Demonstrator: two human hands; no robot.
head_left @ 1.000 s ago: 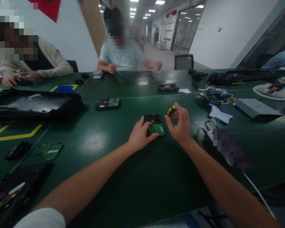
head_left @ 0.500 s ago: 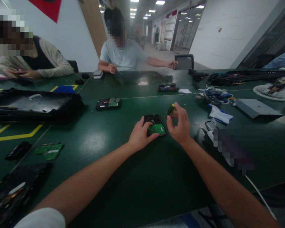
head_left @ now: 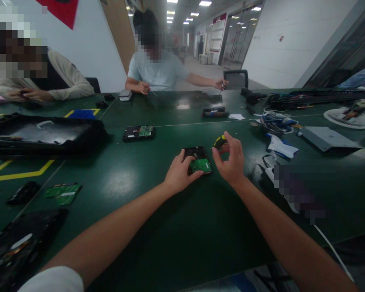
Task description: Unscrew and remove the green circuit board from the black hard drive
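A hard drive with a black casing and a green circuit board lies on the dark green table. My left hand grips its left and near edges, fingers on the black part and thumb along the board's near side. Just right of the drive, my right hand holds a yellow and black screwdriver handle between thumb and fingertips, raised above the table. The screwdriver's shaft cannot be made out.
Another hard drive lies beyond on the left. At left are a black tray-like casing and a loose green board. Cables, a metal plate and a white-blue packet lie right. Two people sit across.
The screwdriver handle has tilted in my right hand, its yellow markings now more visible. My left hand and the drive stay put. The person at far left has shifted their hands slightly.
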